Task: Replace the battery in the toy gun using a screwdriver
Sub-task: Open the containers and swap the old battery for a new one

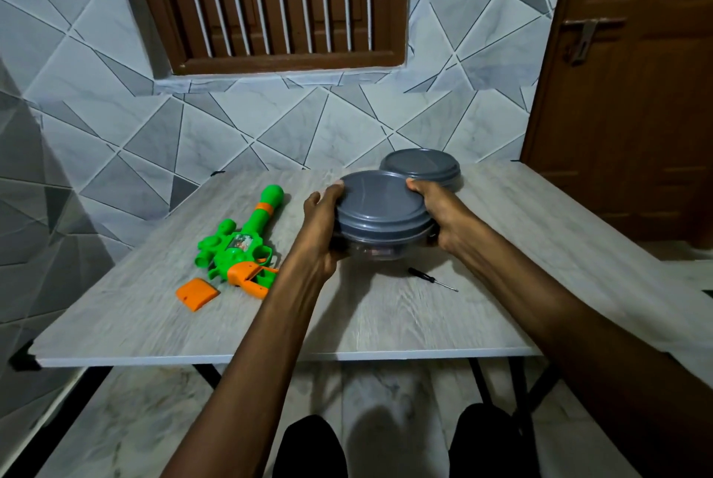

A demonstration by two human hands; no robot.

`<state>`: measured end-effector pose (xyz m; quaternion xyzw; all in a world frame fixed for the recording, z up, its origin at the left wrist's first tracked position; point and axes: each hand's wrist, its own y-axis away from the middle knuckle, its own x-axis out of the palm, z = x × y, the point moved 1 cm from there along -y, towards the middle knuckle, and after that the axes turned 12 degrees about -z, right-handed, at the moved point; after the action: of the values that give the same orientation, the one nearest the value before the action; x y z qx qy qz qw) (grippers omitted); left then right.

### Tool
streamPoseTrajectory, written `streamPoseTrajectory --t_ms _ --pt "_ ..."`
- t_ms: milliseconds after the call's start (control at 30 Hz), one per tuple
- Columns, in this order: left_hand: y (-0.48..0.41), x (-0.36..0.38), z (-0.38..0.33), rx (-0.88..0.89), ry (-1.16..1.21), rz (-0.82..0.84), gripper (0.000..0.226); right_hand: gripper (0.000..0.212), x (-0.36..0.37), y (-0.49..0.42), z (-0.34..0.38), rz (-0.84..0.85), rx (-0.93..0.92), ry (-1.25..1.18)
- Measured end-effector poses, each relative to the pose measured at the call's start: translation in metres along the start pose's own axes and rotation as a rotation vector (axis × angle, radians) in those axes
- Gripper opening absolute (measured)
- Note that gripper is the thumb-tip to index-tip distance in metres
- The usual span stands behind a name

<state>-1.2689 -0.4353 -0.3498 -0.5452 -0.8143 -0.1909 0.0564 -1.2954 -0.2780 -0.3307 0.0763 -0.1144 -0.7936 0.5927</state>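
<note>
Head view, nearest first: my knees (308,446) in dark trousers show below the front edge of the pale wood-grain desk (347,323), and both my bare forearms reach out over it. On the left part of the desk an orange battery cover (196,294) lies loose, just beside the orange grip of the green toy gun (241,242). The gun lies flat on its side, its barrel pointing away from me toward the wall. To the right, a small black-handled screwdriver (432,279) lies alone on the desk, below my hands and touched by neither. Farther out, my left hand (322,230) and right hand (440,215) clasp a round container (382,203) with a grey lid from opposite sides, thumbs on the lid's rim and fingers curled under its clear body. What is inside is too blurred to tell. A second container (420,165) with the same grey lid sits just behind it. Beyond the desk stands a grey tiled wall (115,91) with a brown barred window (270,3), and a brown door (636,91) at the right.
</note>
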Motion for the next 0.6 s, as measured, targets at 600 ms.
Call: streamPoseTrajectory --t_ms 600 --pt "0.026 0.057 0.019 0.067 -0.111 0.176 0.066 0.033 -0.051 -0.012 0.011 -0.231 -0.045 -0.068"
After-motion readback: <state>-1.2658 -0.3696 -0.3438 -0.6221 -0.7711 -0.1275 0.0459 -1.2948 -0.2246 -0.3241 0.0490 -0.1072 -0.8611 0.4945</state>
